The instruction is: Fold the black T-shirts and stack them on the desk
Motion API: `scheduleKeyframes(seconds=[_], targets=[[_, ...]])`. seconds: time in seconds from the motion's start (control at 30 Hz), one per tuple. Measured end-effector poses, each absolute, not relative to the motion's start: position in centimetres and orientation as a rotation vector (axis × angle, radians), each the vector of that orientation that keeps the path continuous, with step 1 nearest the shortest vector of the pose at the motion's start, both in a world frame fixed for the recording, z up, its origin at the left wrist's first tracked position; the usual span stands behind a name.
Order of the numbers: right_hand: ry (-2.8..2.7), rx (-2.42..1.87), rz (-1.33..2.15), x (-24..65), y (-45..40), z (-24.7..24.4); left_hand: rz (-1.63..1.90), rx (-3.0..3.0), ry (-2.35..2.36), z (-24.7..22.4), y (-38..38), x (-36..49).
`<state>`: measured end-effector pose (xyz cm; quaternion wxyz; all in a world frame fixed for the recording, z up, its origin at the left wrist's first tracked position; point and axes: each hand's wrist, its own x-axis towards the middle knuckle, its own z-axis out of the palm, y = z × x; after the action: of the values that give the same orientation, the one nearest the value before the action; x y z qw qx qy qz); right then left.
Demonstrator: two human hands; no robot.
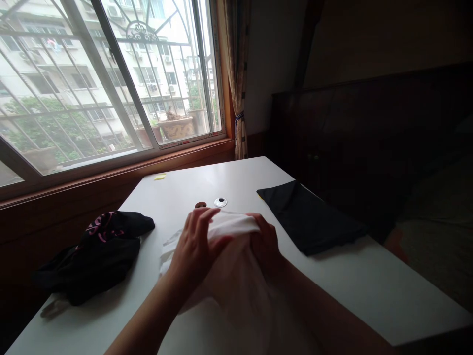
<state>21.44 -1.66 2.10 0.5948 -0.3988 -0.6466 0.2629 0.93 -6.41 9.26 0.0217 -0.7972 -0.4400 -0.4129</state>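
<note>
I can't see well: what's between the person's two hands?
White cloth fills the stretch between the left hand and right hand, as the head view shows.

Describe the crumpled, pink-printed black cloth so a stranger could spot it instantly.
Find the white tabletop beside the barred window. On its left, apart from the handheld white cloth, lies a crumpled black cloth. Its pink print distinguishes it from the flat dark cloth on the right.

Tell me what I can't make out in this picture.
All in the head view:
Right hand: exact grip, partly hidden by white cloth.
White cloth: full shape, hidden by the hands and its own folds; lower part blurred.
Black garment: outline, lost in its crumpling.
Pink print: unreadable, broken by folds.
Dark furniture: details, lost in shadow.
</note>
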Motion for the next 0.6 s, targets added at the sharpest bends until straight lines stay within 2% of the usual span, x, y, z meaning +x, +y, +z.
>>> scheduleKeyframes(seconds=[0.13, 0.33, 0.47, 0.6], targets=[[-1.063, -0.746, 0.964, 20.8, -1.4, 1.4, -1.102, -2.853, -1.602, 5.1, -5.8, 2.7], [-1.166, -0.598, 1.396, 19.8, -0.5, 1.1, -1.697, -2.882, -2.018, 1.0, -4.8, 3.0], [-1.187, -0.518, 1.359, 20.1, -0.5, 2.0, -1.985, -2.711, -2.218, 1.2, -5.1, 1.2], [-1.235, -0.616, 1.191, 20.6, 0.2, 2.2, -2.378, -2.116, -2.434, 3.9, -6.0, -3.6]])
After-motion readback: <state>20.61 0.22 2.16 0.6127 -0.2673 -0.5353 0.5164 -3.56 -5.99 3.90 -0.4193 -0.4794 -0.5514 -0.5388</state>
